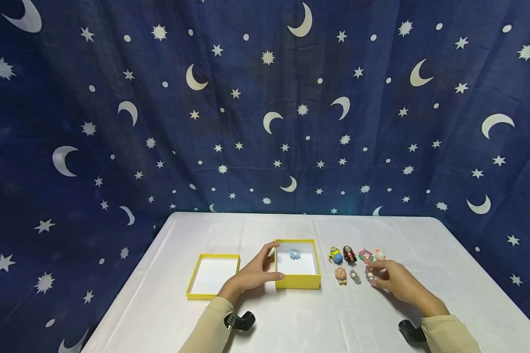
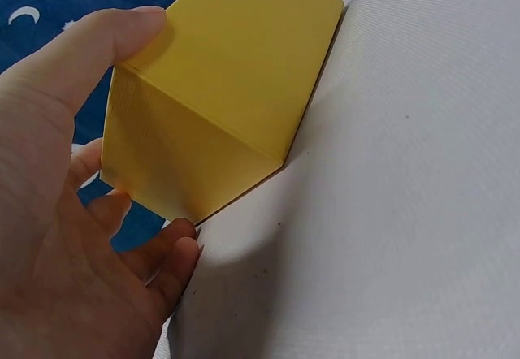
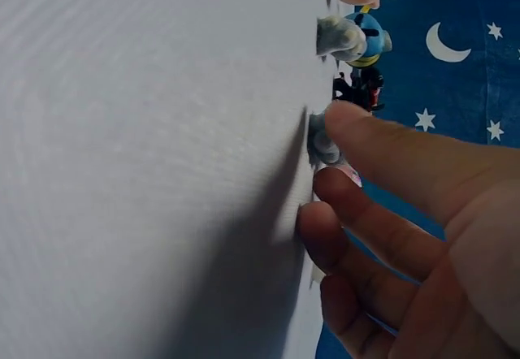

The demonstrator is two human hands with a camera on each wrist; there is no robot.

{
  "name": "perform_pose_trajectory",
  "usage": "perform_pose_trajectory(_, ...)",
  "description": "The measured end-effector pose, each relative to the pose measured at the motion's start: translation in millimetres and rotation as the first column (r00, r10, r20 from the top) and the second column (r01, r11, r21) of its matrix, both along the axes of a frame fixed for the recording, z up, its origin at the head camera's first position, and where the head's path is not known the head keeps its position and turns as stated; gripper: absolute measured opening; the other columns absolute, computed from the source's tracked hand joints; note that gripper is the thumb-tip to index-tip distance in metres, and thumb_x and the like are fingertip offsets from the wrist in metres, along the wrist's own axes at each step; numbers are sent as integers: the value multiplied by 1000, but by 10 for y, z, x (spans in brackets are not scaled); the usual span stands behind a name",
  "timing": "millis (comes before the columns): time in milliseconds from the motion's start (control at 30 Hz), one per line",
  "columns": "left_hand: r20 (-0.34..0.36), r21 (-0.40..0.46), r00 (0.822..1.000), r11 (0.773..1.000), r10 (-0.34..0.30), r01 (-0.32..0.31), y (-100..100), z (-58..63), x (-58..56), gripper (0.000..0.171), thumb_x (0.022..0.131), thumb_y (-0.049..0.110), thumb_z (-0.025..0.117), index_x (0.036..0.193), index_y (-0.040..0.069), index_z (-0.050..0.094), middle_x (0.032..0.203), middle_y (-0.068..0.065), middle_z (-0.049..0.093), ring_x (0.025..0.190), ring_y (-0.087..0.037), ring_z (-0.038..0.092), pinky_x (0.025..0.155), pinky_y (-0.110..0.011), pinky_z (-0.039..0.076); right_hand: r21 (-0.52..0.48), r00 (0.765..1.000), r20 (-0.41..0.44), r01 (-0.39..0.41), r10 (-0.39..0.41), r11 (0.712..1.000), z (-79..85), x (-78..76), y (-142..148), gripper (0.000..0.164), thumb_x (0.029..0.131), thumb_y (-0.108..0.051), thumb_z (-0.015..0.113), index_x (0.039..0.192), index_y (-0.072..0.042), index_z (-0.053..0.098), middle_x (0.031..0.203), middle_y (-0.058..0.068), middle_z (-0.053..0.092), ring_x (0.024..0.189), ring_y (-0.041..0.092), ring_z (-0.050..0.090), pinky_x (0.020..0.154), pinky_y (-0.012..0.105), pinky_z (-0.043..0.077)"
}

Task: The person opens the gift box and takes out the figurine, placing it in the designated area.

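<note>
My left hand (image 1: 257,272) holds the yellow box (image 1: 298,281) at its left side, thumb on the front corner and fingers toward the back. Inside this open box lies a small light-blue figurine (image 1: 295,254). In the left wrist view the fingers curl along the side of the box (image 2: 236,67). Over at the right, my right hand (image 1: 399,282) pinches a small grey figurine (image 1: 370,275) between thumb and index finger, low at the tabletop. The right wrist view shows that grey figurine (image 3: 323,141) partly hidden behind the thumb.
Left of the box lies a yellow-rimmed lid (image 1: 212,275), white inside up. Near my right hand stand a minion figurine (image 1: 335,256), a dark-haired doll (image 1: 349,255), a pink figurine (image 1: 365,255), a white-and-orange one (image 1: 380,255), a lion-like one (image 1: 341,275) and another grey one (image 1: 355,277).
</note>
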State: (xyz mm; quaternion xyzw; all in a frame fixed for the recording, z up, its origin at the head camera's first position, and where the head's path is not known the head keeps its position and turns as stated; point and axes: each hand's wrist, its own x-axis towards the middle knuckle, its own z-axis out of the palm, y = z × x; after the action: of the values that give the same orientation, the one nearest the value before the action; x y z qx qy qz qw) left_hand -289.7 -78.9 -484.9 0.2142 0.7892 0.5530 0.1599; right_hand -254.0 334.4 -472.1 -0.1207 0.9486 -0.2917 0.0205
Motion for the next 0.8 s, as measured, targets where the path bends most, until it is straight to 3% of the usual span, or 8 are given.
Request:
perform_pose_trajectory(233,0,3,1000,1000,-3,3,-8,7,-1,87,87,27,78,157,21,26,170,-16,13,149,-38,36,123,-51,32,-18,999,-27,-33,33,999,73,32,13,45,82,-10,81,122,4,68,98,11,73,79,14,65,65,25,52)
perform_pose_trajectory(500,-1,-3,1000,1000,-2,2,-15,12,1,87,87,27,78,156,21,26,170,-15,14,149,-37,37,122,-51,33,-23,1000,-4,-1,1,1000,172,48,-12,39,89,-19,76,123,-2,69,105,15,73,83,17,65,68,31,53)
perform_pose_trajectory(633,-4,-1,1000,1000,-7,7,-17,0,-5,87,87,27,78,156,21,26,170,-15,14,149,-37,38,122,-51,34,-40,1000,2,8,-8,999,185,54,-44,37,91,-25,74,120,-3,70,106,13,73,82,14,64,68,27,53)
perform_pose_trajectory(800,-9,-2,1000,1000,-9,9,-16,-8,-13,86,87,27,78,156,21,26,170,-15,14,149,-37,38,122,-51,34,-83,999,-37,-34,32,996,207,76,-61,35,94,-23,72,118,1,69,105,13,73,77,6,61,64,23,51)
